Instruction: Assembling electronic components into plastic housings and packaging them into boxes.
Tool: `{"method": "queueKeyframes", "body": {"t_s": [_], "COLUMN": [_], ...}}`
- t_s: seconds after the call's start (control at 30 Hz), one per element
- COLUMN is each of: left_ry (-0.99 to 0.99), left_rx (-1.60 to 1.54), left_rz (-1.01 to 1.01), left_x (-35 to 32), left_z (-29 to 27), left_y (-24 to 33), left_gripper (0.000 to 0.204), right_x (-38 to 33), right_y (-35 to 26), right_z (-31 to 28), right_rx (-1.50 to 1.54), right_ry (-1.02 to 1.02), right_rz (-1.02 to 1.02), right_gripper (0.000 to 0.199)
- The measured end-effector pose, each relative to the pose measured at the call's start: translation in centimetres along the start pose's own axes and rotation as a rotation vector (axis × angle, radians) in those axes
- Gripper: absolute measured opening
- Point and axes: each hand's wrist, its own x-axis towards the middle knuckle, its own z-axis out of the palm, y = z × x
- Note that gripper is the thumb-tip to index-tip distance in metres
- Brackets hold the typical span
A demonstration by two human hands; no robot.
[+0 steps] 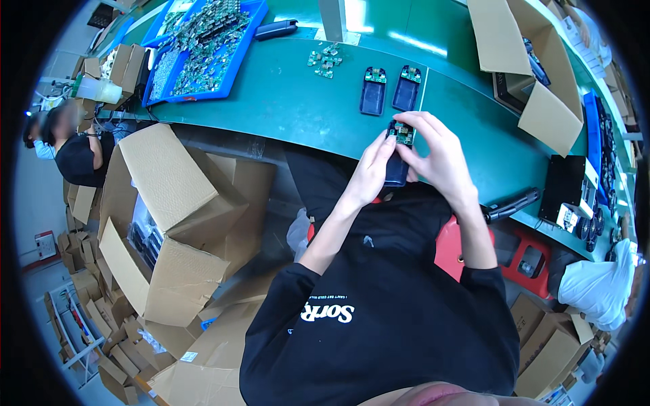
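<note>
A dark plastic casing (397,174) is held between my two hands at the table's near edge, with a small green circuit board (404,134) at its upper end. My left hand (370,170) grips the casing from the left, its thumb lying along the side near the board. My right hand (441,153) curls over from the right, fingertips at the casing's top end and thumb beside the board. Just beyond lie two similar casings, a left one (372,100) and a right one (407,93), each with a green board at its far end.
Loose circuit boards (326,61) lie on the green table (284,101). Blue trays (233,76) of boards stand far left, beside a dark handheld casing (276,30). Open cartons stand at left (172,183) and far right (550,101). A black tool (514,205) lies right.
</note>
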Motion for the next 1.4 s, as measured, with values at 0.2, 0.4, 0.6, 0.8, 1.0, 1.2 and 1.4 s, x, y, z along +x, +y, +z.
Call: {"method": "queueKeyframes", "body": {"t_s": [0.2,0.4,0.6,0.8,1.0,1.2,1.4], "left_ry": [0.179,0.472,0.399,0.271,0.204,0.227,0.363], "left_rx": [0.578,1.221,1.777,1.951,2.158,1.838,1.569], "left_rz": [0.278,0.569,0.646,0.359,0.481,0.507,0.502], "left_x": [2.0,8.4,20.1,22.8,18.7,10.9,6.3], "left_z": [-3.0,-13.0,-21.5,-26.2,-23.4,-21.5,-19.2], "left_y": [2.2,8.6,11.4,12.6,11.2,9.3,9.3], "left_gripper": [0.025,0.024,0.053,0.052,0.047,0.052,0.051], "right_x": [3.8,4.7,5.1,8.9,12.6,13.2,13.2], "right_y": [6.1,12.2,13.0,4.7,2.9,3.7,2.6], "right_z": [-4.0,-4.4,-4.3,-0.2,9.4,13.1,11.9], "right_rx": [-0.118,-0.191,-0.206,-0.121,-0.136,-0.318,-0.235], "right_ry": [0.037,-0.022,-0.083,0.056,0.018,0.076,-0.105], "right_rz": [0.029,0.176,0.111,-0.152,-0.241,-0.238,-0.171], "right_gripper": [0.039,0.039,0.040,0.040,0.039,0.042,0.032]}}
